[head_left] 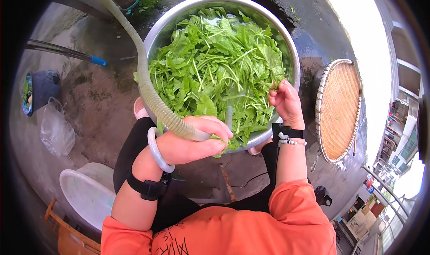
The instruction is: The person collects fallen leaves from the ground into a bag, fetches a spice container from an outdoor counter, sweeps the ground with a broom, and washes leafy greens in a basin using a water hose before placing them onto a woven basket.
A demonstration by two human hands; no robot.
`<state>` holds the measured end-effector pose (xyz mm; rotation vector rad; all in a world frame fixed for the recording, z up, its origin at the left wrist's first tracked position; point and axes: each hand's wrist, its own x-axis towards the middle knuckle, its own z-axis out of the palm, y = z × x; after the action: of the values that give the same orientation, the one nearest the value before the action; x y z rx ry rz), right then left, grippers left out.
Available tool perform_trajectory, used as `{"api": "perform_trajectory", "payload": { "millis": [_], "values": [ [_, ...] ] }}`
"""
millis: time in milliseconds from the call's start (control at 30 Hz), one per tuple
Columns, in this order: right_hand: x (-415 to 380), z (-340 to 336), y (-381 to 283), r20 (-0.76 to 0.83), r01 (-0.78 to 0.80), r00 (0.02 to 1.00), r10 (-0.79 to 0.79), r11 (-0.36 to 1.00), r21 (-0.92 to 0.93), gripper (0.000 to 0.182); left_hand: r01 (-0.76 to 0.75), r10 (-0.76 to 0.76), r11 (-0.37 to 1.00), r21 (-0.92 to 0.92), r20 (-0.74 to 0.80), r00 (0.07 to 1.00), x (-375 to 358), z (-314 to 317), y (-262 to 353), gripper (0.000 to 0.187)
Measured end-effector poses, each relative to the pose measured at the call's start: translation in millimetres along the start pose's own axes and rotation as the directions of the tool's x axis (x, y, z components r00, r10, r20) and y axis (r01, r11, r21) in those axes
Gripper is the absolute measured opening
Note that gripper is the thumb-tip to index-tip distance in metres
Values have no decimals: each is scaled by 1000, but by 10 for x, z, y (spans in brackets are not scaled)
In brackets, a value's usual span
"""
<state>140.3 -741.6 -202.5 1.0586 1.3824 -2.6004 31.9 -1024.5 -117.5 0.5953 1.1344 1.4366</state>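
Left hand (pixel 190 143) clenched around ribbed hose (pixel 150 91), nozzle end aimed over near rim of metal basin (pixel 156 35); leafy greens (pixel 215 67) heaped inside basin; right hand (pixel 285 103) pinched on greens at right rim; woven tray (pixel 340 109) just beside basin

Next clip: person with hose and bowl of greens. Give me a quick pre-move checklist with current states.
1. Left hand grips the hose near its end: ok.
2. Hose end points into the bowl: ok, it lies over the near rim.
3. Water running from the hose: cannot tell, the hand covers the outlet.
4. Right hand has hold of the greens: ok, fingertips pinch a leaf at the right edge.
5. Greens stay inside the bowl: not ok, a few leaves hang over the near rim by the left hand.
6. Water level in the bowl: cannot tell, leaves cover it.
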Motion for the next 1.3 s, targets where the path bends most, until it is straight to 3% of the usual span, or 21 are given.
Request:
{"api": "perform_trajectory", "payload": {
  "millis": [100, 133, 300, 400, 567, 633, 733, 767, 800, 867, 1033, 1100, 1167, 1233, 1300],
  "values": [
    [-43, -55, 85, 98, -33, 995, 19, 989, 144, 9, 64, -65, 998, -21, -43, 997, 23, 18, -43, 13],
    [-75, -21, 124, 48, -25, 999, 16, 979, 200, 8, 87, -89, 996, -29, -81, 993, 31, 28, -57, 13],
    [-203, 191, 69, 28, 42, 999, -47, 986, 164, 4, 77, -76, 997, 8, -96, 993, 49, 29, -72, 16],
    [-157, 230, -178, -213, 184, 953, -216, 970, -159, 8, 67, -65, 997, 30, -65, 996, 13, 21, -99, 17],
    [116, 223, -777, -233, 240, 877, -420, 803, -545, 9, 81, -82, 996, 41, 30, 996, -77, 5, -162, 20],
    [51, 438, -868, -52, 264, 907, -417, 662, -702, 10, 156, -156, 988, -23, -28, 987, -70, 25, -120, 31],
    [-191, 843, -680, 134, 176, 983, -124, 451, -875, 9, 153, -161, 985, -77, -110, 981, -28, 21, -42, 47],
    [-271, 917, -542, 313, 344, 938, -147, 308, -887, 8, 162, -169, 984, -79, -103, 980, -13, 28, -49, 47],
    [-372, 1033, -430, 441, 459, 888, -126, 226, -859, 5, 156, -173, 982, -102, -190, 966, 3, 31, -60, 47],
    [-539, 1177, -232, 562, 565, 820, -113, 319, -761, 4, 136, -154, 988, -73, -368, 917, 29, 50, -136, 43],
    [-560, 1221, -34, 545, 589, 808, -223, 306, -748, 6, 186, -131, 980, 76, -457, 880, 49, 36, -132, 20],
    [-375, 1093, 48, 515, 599, 792, -328, 255, -759, 6, 333, -329, 940, -70, -440, 836, 57, 51, 24, 13],
    [-267, 942, 40, 435, 511, 823, -366, 139, -848, 5, 269, -246, 963, -20, -477, 844, 73, 39, -21, 16],
    [-272, 962, -22, 420, 524, 815, -399, 200, -828, 12, 187, -242, 970, -157, -518, 821, 84, -14, -33, 19],
    [-393, 1195, -97, 298, 349, 934, -198, 689, -635, 22, 218, -259, 966, -140, -503, 825, 99, -1, -18, 21]
  ]
}}
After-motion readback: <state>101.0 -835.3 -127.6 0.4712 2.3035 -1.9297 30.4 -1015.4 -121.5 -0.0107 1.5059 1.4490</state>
